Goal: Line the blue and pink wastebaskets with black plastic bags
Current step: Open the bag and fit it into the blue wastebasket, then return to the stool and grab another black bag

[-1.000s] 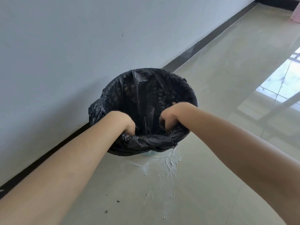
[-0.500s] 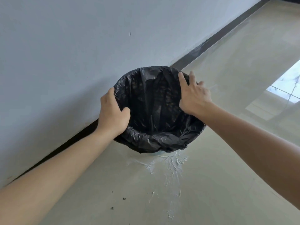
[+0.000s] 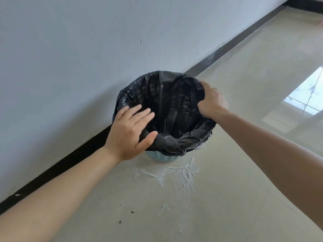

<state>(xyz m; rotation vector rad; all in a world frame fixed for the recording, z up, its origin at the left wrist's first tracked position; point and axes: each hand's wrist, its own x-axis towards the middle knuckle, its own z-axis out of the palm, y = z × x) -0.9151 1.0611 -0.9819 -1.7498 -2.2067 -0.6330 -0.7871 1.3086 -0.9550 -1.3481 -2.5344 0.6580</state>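
Observation:
The blue wastebasket [image 3: 161, 157] stands on the floor against the wall. Only a strip of its perforated side shows below the black plastic bag [image 3: 174, 109], which hangs inside it and is folded down over the whole rim. My left hand [image 3: 130, 133] lies flat on the bag at the near-left rim, fingers spread and thumb over the folded edge. My right hand [image 3: 212, 101] grips the bag at the right rim, thumb inside and fingers curled over the outside. The pink wastebasket is out of view.
A pale wall [image 3: 70, 58] with a black skirting strip [image 3: 57, 168] runs behind the basket. White plaster smears [image 3: 181, 173] and a few dark crumbs mark the beige tiled floor in front. A bright window reflection [image 3: 304, 96] lies on the floor at right.
Both hands came out of the bag and moved to its rim. The left hand has since flattened with fingers spread, and the right hand has closed on the right edge.

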